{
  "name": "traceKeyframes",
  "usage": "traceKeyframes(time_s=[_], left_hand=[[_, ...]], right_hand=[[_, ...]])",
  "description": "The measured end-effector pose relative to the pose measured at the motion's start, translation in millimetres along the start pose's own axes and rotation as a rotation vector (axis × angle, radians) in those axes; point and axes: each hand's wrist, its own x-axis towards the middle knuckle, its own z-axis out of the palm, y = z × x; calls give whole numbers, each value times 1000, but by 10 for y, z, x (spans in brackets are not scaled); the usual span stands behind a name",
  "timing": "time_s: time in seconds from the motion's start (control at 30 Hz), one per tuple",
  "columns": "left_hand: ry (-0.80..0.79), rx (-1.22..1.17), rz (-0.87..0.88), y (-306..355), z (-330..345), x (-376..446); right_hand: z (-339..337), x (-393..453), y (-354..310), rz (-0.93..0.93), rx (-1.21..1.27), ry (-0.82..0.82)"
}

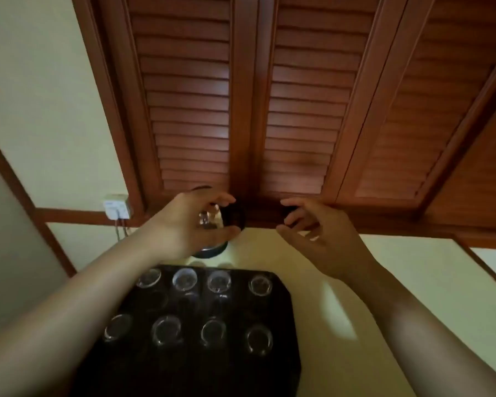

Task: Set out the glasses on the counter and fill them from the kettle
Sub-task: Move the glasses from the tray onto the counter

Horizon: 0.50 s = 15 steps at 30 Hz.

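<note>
Louvred wooden doors (269, 96), cream wall (40, 96), wall socket (115, 207)

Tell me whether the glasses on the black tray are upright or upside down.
Cannot tell for sure. Eight glasses stand in two rows on the black tray, none tipped; only round tops show, blurred.

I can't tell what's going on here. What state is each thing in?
Left hand: fingers curled around the kettle, seemingly gripping it.
Right hand: open, holding nothing.
Kettle: upright on the counter.
Glasses: eight on the dark tray, in two rows.
Louvred doors: closed.
</note>
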Motion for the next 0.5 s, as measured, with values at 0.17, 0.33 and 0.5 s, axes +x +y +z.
traceKeyframes(time_s=[0.17,0.33,0.5], left_hand=[[-106,46,-75,-386,277,-134],[-321,212,-22,-648,545,-146],[-613,538,43,-682,839,-23]], right_hand=[[490,-189,281,168,-93,-103],[851,-283,478,212,-210,-303],[1135,-270,625,243,-299,-482]])
